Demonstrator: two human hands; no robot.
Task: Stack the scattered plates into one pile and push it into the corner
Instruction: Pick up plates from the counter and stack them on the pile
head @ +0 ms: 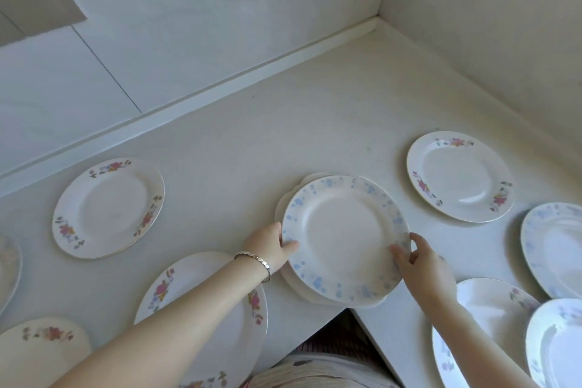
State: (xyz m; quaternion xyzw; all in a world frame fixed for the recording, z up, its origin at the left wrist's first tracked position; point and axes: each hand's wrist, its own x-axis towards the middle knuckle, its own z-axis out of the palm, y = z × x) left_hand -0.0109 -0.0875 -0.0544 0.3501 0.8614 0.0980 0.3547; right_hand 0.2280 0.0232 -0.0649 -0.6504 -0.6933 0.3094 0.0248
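A blue-flowered plate (345,238) sits on top of a small pile (294,285) of white plates at the counter's inner front edge. My left hand (271,244) grips its left rim, thumb on top. My right hand (419,264) grips its right rim. Loose plates lie around: a red-flowered plate (108,206) at the left, another red-flowered plate (459,176) at the right, one (189,287) under my left forearm, a blue-flowered one (554,246) at the far right.
The white counter (283,123) runs back to the corner (376,20) where two walls meet. More plates lie at the front left (37,343), the left edge (8,264) and the front right (491,302), (557,343). My clothing shows below the counter edge.
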